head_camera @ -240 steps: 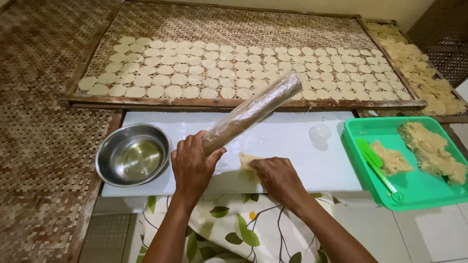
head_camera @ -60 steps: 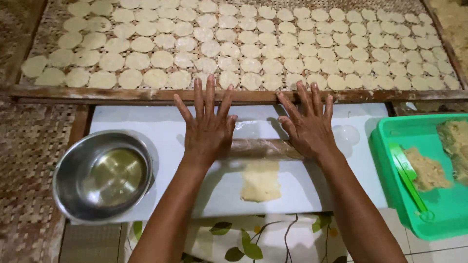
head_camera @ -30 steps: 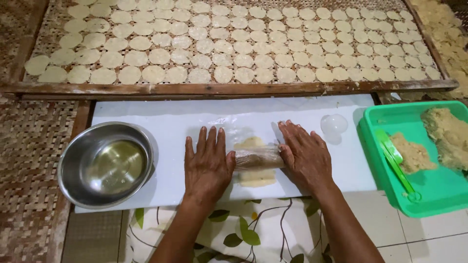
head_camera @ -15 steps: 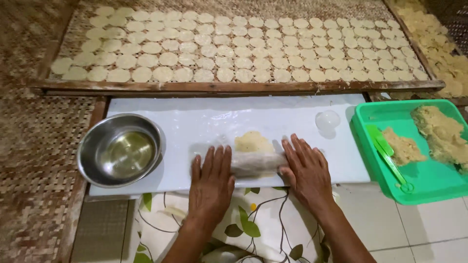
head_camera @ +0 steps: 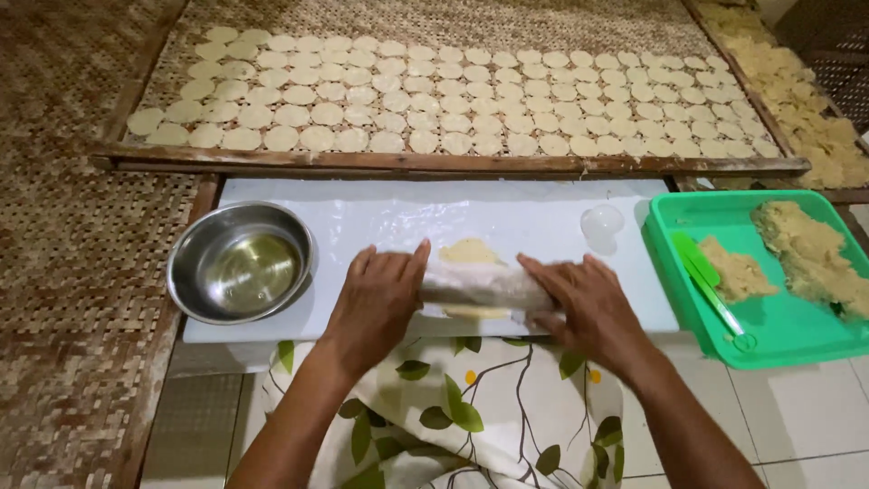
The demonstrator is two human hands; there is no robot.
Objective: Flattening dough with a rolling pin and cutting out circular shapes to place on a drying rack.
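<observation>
My left hand [head_camera: 376,303] and my right hand [head_camera: 584,308] press flat, fingers spread, on the two ends of a plastic-wrapped rolling pin [head_camera: 484,288]. The pin lies across a thin sheet of pale yellow dough [head_camera: 469,252] on the white board [head_camera: 507,217]. Part of the dough shows beyond the pin and a strip shows in front of it; the rest is hidden under the pin.
A steel bowl [head_camera: 240,263] holding some oily liquid sits at the board's left end. A small clear round cutter [head_camera: 602,222] lies at its right end. A green tray [head_camera: 797,330] at right holds dough lumps [head_camera: 810,258] and a green scraper [head_camera: 701,272]. A woven rack [head_camera: 453,27] behind carries several rows of dough rounds.
The pin and both hands have rolled back toward me from the far side of the board, and the dough has spread out flatter beyond the pin.
</observation>
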